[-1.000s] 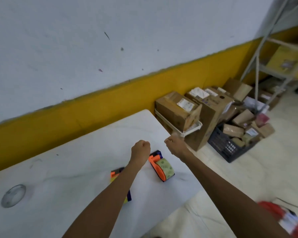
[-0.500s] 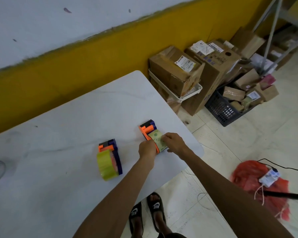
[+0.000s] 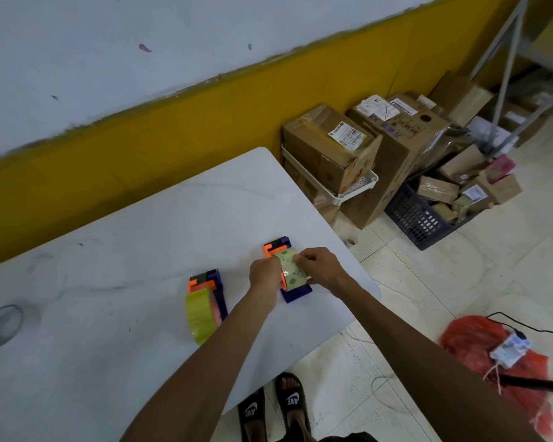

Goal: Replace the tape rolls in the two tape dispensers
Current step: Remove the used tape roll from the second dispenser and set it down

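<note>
Two tape dispensers stood on the white table, both purple with orange parts. The left dispenser sat just left of the frame's centre, carrying one yellow-green tape roll at its near end. The right dispenser sat at the centre, near the table's right edge, holding one pale patterned tape roll. Two hands worked on that one: the left hand was closed against the roll's left side, and the right hand pinched the roll's top from the right with its fingertips. Half a second earlier the same hands were already on this roll and both dispensers stood in the same places. A full second earlier both fists were raised and clenched above the table, apart from the dispensers.
</note>
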Motion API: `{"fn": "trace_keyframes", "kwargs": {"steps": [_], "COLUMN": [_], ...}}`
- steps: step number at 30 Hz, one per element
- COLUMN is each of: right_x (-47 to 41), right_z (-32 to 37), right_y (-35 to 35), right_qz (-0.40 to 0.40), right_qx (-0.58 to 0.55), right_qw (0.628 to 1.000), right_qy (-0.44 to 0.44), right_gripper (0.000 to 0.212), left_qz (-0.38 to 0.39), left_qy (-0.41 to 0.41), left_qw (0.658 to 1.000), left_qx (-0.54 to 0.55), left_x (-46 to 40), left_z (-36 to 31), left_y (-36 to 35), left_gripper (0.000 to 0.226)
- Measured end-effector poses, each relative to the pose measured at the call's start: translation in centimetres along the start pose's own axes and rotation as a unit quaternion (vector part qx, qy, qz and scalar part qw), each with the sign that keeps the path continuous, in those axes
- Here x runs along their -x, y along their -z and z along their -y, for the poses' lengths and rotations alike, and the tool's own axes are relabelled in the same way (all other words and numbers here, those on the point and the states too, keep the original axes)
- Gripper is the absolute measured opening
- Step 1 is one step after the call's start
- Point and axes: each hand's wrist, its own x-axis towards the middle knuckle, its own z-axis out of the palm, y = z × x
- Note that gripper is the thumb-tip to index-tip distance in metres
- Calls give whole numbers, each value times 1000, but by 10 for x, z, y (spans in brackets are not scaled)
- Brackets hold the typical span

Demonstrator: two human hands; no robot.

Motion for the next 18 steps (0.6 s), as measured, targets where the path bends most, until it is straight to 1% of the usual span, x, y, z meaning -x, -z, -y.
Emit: {"fn": "trace_keyframes", "kwargs": {"steps": [9,12,14,16,18], "right_x": [2,4,7,10,12], "right_z": [-2,-7,-11,-14,-16], "right_y": [5,24,43,63,79], "right_qz": [2,-11,-25,-41,-56], "right_qx": [3,-32,-43,-55,-64], "right_qw": [1000,999,998,997,995], "right_qy": [-13,-28,-36,-44,-51], "right_gripper": [29,18,15,16,23], "left_qz": [20,20,20,18,12], "left_qy": [5,9,11,10,7], "left_qw": [1000,999,999,999,999], "left_qx": [-11,-27,-35,-37,-41], "left_x": [3,0,-3,-2,-1], "left_z": [0,5,8,10,11], "left_y": [0,0,0,-1,-1], "left_gripper": [25,18,17,18,16]}}
